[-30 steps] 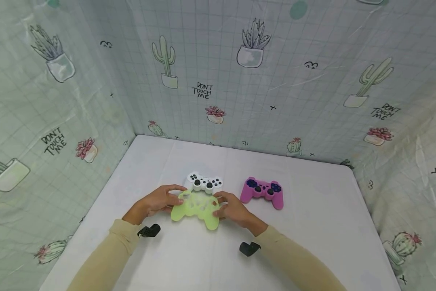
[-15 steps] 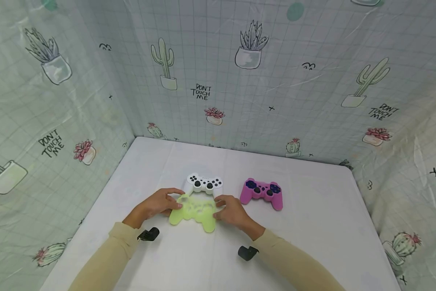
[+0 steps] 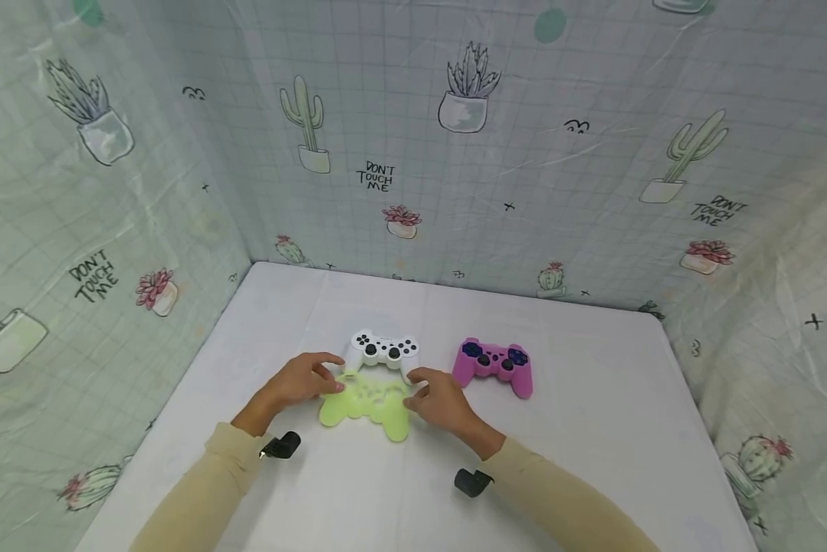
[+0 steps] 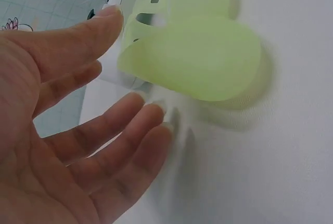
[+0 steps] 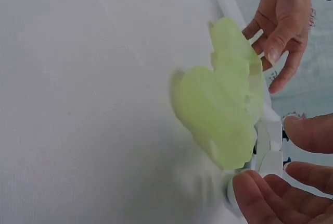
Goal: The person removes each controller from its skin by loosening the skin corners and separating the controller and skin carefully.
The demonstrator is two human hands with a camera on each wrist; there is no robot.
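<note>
A thin pale-green controller skin [image 3: 366,408] with button cut-outs lies on the white table just in front of a white game controller [image 3: 383,350]. My left hand [image 3: 308,381] is at its left end, thumb near the edge and fingers spread apart, as the left wrist view shows beside the skin [image 4: 203,57]. At the other end my right hand [image 3: 442,399] hovers with thumb and fingers parted. In the right wrist view nothing sits between those fingers, and the skin [image 5: 221,99] lies beyond them, its grips slightly raised and casting shadow.
A pink game controller [image 3: 493,366] with dark buttons lies right of the white one. Small black cameras [image 3: 283,445] hang from both wrists over the table [image 3: 592,429]. Cactus-printed cloth [image 3: 413,138] encloses the back and sides.
Both hands held the green skin by its ends a second ago, against the white controller. It has come down slightly toward me onto the table, and the fingers have let go.
</note>
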